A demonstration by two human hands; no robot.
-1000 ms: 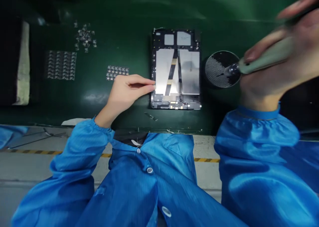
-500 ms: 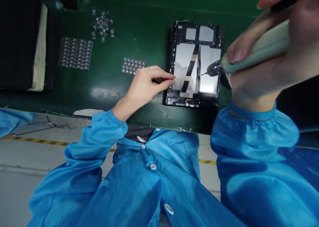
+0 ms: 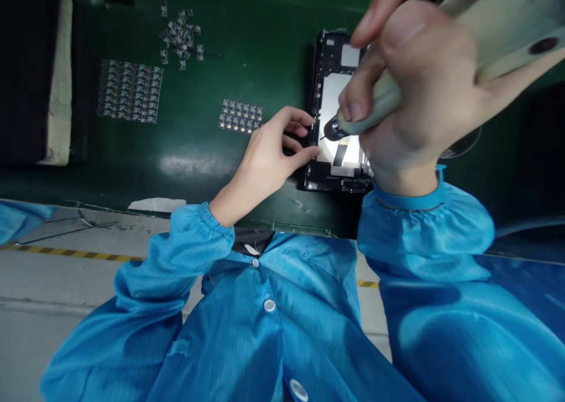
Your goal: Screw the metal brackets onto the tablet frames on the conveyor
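Observation:
My right hand (image 3: 417, 90) is closed around a pale green electric screwdriver (image 3: 503, 28). Its thin bit points left, over the left part of an opened tablet (image 3: 333, 93); whether the tip touches cannot be made out. The tablet lies on the green table with its black frame, silver plates and a dark ribbon cable exposed. Much of its right side is hidden behind my right hand. At the tablet's left edge is my left hand (image 3: 271, 149), thumb and fingers apart, fingertips at the rim. Just left of that hand lies a small panel of circuit boards (image 3: 238, 115).
A larger panel of boards (image 3: 129, 91) and a pile of loose small boards (image 3: 180, 36) lie on the green table (image 3: 194, 166) to the left. A dark box-like object (image 3: 29, 66) with a pale edge stands far left. Another blue sleeve (image 3: 22, 219) shows at the left edge.
My right hand has carried the screwdriver left across the tablet, its bit now near the left side. My left thumb and fingers have spread from a pinch at the rim.

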